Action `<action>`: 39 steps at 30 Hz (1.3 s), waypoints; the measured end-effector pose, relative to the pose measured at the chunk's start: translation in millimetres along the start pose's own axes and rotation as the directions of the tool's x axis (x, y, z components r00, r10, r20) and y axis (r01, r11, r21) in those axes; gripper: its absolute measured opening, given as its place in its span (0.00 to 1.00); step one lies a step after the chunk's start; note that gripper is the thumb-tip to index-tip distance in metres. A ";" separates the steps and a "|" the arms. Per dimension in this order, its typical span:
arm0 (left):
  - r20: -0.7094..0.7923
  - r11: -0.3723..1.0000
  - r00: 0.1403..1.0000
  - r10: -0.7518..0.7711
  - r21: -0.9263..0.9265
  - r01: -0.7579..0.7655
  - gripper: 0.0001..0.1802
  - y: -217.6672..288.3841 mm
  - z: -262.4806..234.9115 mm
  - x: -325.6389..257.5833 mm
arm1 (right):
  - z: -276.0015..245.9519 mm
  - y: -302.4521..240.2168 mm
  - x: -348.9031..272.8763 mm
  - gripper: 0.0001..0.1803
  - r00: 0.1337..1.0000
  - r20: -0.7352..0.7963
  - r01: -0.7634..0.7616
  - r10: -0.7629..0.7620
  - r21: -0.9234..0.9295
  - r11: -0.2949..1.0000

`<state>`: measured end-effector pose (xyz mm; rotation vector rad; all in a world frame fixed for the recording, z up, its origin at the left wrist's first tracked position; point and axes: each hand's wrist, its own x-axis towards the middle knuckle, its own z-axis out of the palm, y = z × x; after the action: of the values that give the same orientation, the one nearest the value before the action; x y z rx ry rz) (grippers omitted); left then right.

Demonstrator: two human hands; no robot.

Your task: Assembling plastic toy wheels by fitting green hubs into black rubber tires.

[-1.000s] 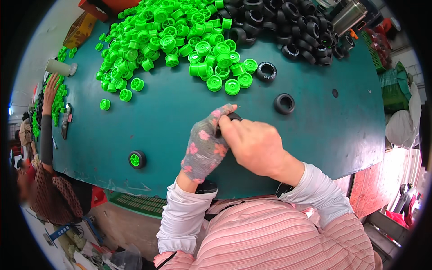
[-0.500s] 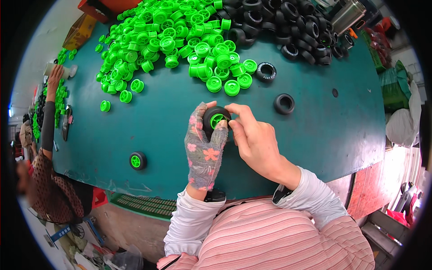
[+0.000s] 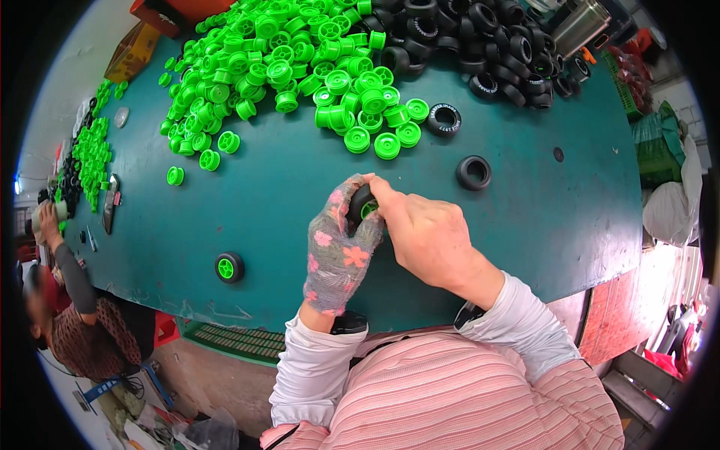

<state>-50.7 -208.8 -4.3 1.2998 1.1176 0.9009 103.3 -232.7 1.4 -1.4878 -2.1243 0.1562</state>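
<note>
In the middle of the table, a toy wheel (image 3: pixel 362 204) with a black tyre round a green rim sits between my two hands. My left hand (image 3: pixel 335 247), in a grey flowered glove, wraps round its left side with the thumb across the front. My bare right hand (image 3: pixel 429 232) grips the tyre's right edge between fingers and thumb and hides much of it. Off to the left lies a fitted wheel (image 3: pixel 229 268), its green rim inside a black tyre. Right of my hands rest two loose black tyres, one closer (image 3: pixel 474 173) and one farther (image 3: pixel 444 120).
A heap of green rims (image 3: pixel 277 71) covers the far middle of the green table (image 3: pixel 525 217), beside a pile of black tyres (image 3: pixel 517 52). A steel flask (image 3: pixel 581 28) stands at the far right. At the left edge, a co-worker (image 3: pixel 82 322) lifts a pale cup (image 3: pixel 51 217).
My right hand has turned over the wheel and now covers more of it. The wheel has tilted in my grip. The co-worker's arm has brought the cup from the table toward themselves.
</note>
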 end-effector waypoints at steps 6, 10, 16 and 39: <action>0.047 0.945 0.982 -0.181 -0.270 0.187 0.26 8.5 -3.2 2.1 | -16.1 6.7 -1.7 0.19 0.936 0.065 -0.338 0.346 0.444 0.830; 0.095 0.882 0.980 -0.173 -0.427 0.197 0.26 11.1 -3.0 -1.2 | -5.7 10.7 5.6 0.13 0.836 0.317 -0.482 0.448 0.815 0.323; 0.081 0.900 0.984 -0.159 -0.399 0.178 0.26 7.0 -9.4 -5.9 | -15.9 15.7 9.8 0.15 0.740 0.510 -0.596 0.439 0.799 0.077; -0.040 0.922 0.982 -0.187 -0.351 0.161 0.19 7.9 -1.1 -10.7 | -19.1 15.7 2.2 0.13 0.800 0.439 -0.567 0.409 0.775 0.277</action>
<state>-53.8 -218.0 4.9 0.8697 1.0554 0.9675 125.2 -228.7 12.3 -1.3461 -1.1224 1.4482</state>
